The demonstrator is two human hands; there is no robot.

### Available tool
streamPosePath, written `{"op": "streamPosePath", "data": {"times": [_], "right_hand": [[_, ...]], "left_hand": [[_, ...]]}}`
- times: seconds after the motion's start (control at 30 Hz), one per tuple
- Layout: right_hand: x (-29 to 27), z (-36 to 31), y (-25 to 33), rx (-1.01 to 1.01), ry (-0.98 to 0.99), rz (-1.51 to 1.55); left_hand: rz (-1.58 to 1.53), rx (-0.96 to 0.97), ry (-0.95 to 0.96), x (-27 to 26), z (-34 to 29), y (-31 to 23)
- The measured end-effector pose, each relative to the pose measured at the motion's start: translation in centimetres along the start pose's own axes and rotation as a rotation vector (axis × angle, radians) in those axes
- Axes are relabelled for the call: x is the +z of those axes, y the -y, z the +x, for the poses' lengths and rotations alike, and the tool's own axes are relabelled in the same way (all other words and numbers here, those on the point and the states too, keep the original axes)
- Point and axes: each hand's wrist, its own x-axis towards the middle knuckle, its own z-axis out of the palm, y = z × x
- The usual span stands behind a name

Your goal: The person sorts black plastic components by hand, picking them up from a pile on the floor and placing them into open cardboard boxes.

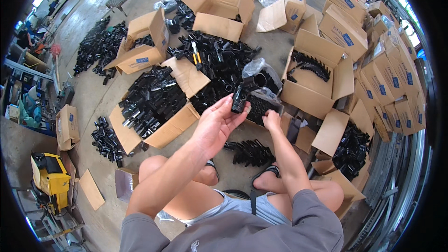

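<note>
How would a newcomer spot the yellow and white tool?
Find the big open carton at top centre. Just below spreads a heap of black parts. On the heap's left side lies the slim tool, its yellow standing out against the black.

I see the raised black part [240, 101] as hard and smooth, with glossy highlights; whether it is plastic or coated metal, I cannot tell. The loose black parts [149, 100] share that dark sheen. The cartons [217, 24] are matt brown paperboard, their flaps plain and dull. A thin plastic bag [253, 67] looks see-through, crinkled and shiny. To me the floor [91, 98] reads as concrete, mostly dull. The shirt [247, 233] is soft, matt grey cloth; the shorts [210, 211] are paler cloth. Long metal bars [415, 172] have a smooth, greyish shine.
</note>
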Motion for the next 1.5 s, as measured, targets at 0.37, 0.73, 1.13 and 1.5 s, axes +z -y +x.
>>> {"op": "streamPosePath", "data": {"times": [0.37, 0.73, 1.13, 1.5], "right_hand": [[1.8, -1.0, 2.2, 0.129, -0.086, 0.020], [-14.8, -16.5, 18.1, -0.310, 0.123, 1.287], [-15.5, -20.3, 21.8, -0.377, 0.092, 1.276], [-14.3, -20.5, 22.3, -0.295, 0.073, 1.391]], "left_hand": [[-0.145, 0.089, -0.023, 0.8, -1.3, -1.1], [-0.327, 0.247, -0.254, -2.1, -3.4, 5.6], [-0.159, 0.435, -0.269, -2.1, -3.5, 7.2], [-0.089, 0.502, -0.304, -2.6, -3.2, 7.5]]}}
